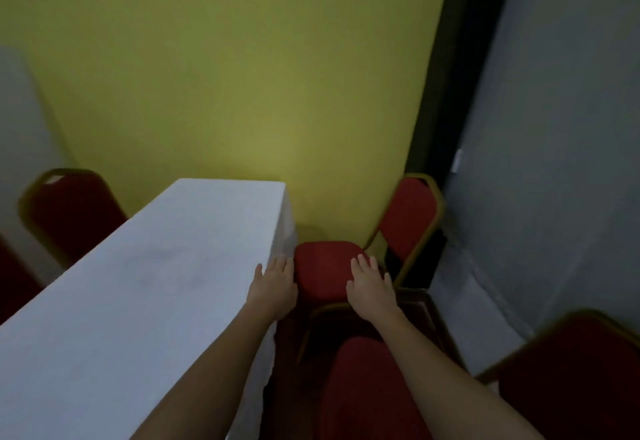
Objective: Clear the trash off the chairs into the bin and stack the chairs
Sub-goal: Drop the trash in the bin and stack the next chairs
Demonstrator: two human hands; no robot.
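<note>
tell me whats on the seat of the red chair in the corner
No trash shows on the seat; the right hand covers its right edge, the left hand reaches beside it.

The room is dim. A yellow-green wall fills the far side, brightest low down near its middle. To the right a dark vertical strip, perhaps a door frame, separates it from a grey wall bearing a small pale fitting. A long table under a white cloth runs toward the yellow-green wall. Grey floor shows at right.
</note>
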